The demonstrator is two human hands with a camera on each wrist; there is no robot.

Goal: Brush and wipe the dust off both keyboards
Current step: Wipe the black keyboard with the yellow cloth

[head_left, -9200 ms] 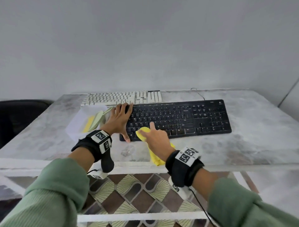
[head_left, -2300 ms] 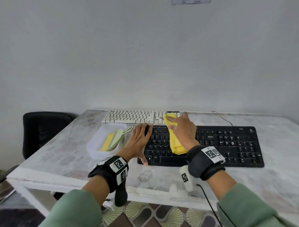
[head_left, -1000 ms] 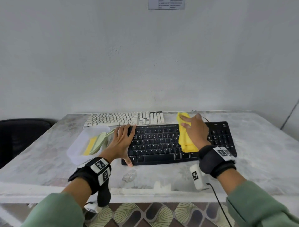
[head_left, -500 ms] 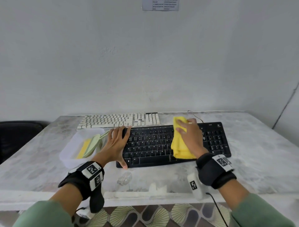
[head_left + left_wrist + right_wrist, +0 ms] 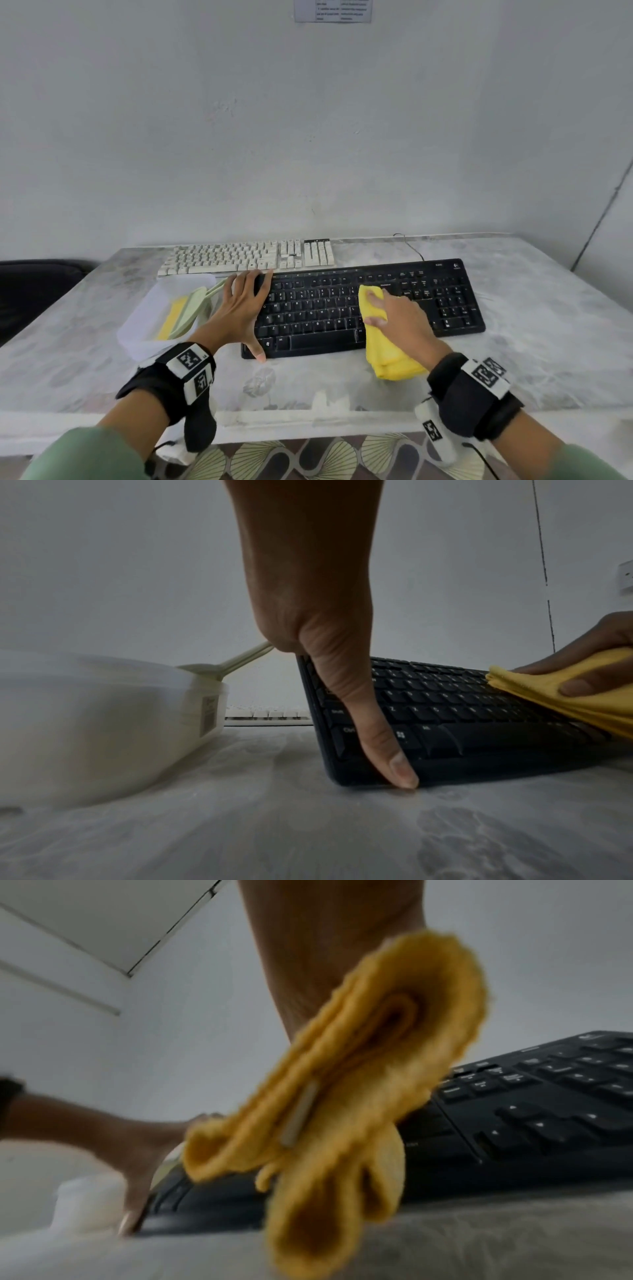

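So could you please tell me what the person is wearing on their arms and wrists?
Green sleeves cover both forearms. Each wrist carries a black band with white square-patterned marker tags, plus a small camera unit beneath; a thin black cable trails from the right one.

I wear green ribbed sleeves (image 5: 85,455) and black wrist straps (image 5: 469,394) with white square-coded tags (a thin black cable (image 5: 479,459) trails from the right one).
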